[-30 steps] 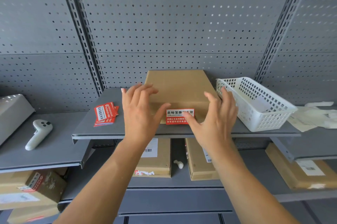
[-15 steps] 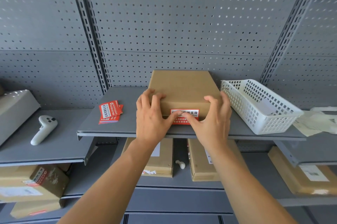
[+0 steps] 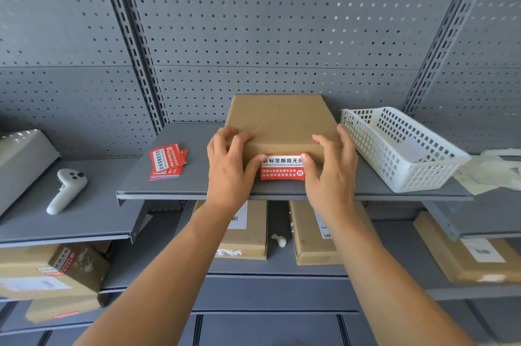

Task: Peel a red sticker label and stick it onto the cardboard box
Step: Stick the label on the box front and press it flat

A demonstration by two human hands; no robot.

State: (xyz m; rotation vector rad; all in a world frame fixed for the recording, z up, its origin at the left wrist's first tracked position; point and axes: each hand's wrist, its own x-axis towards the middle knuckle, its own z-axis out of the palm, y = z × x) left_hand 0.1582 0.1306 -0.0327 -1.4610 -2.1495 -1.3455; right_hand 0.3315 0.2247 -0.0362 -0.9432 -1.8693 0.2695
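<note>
A brown cardboard box [image 3: 277, 123] lies flat on the grey middle shelf [image 3: 180, 186]. A red and white sticker label [image 3: 282, 169] is on the box's front face. My left hand [image 3: 229, 169] rests on the box's front left corner, its thumb touching the label's left end. My right hand [image 3: 331, 171] rests on the front right corner, its thumb on the label's right end. Both sets of fingers lie over the box's top edge. A small stack of red sticker labels [image 3: 168, 161] lies on the shelf to the left of the box.
A white plastic basket [image 3: 394, 148] stands just right of the box. A white handheld controller [image 3: 66, 189] lies on the lower left shelf. Several cardboard boxes [image 3: 248, 233] sit on the shelves below. Pegboard forms the back wall.
Both hands came down from hovering onto the box's front corners. The thumbs met at the label's middle, then slid apart to its two ends.
</note>
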